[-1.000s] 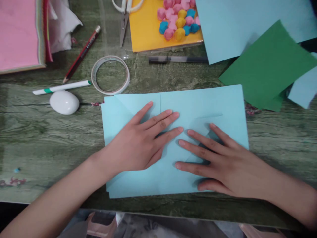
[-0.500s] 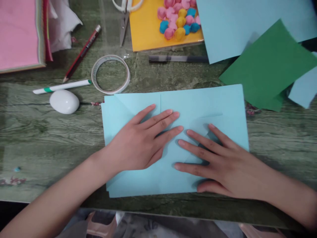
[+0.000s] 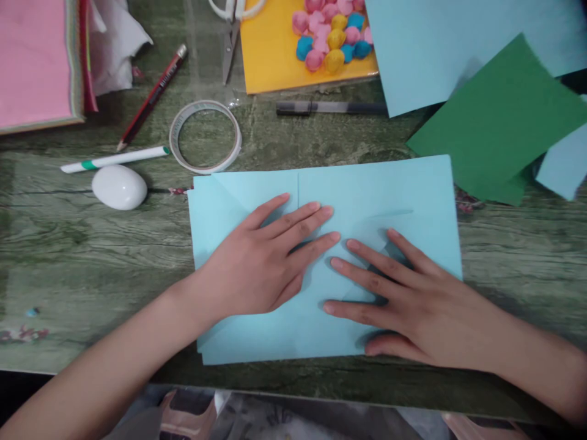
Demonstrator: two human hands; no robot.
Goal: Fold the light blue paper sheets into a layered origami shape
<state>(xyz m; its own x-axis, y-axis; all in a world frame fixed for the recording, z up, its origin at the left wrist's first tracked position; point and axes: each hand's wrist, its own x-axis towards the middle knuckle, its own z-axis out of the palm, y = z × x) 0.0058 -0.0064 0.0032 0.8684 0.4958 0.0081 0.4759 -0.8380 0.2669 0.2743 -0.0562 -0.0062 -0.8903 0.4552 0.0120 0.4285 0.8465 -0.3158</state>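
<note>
A light blue folded sheet of paper (image 3: 367,189) lies flat on the wood-patterned table, with creases and a short slit-like line showing on its surface. My left hand (image 3: 257,263) rests palm down on its left half, fingers stretched towards the middle. On the right half lies my right hand (image 3: 413,305), fingers spread and pointing left, the thumb near the lower edge. The fingertips of both hands come close together but stay apart. Neither hand grips anything. The paper beneath both palms is hidden.
Behind the paper are a tape roll (image 3: 177,137), a black pen (image 3: 330,108), scissors (image 3: 230,52) and a red pencil (image 3: 151,98). A white egg-shaped object (image 3: 119,187) and a white-and-green marker (image 3: 132,157) sit left. Green paper (image 3: 495,128) lies right; small colored pieces (image 3: 334,40) lie on yellow paper (image 3: 263,55).
</note>
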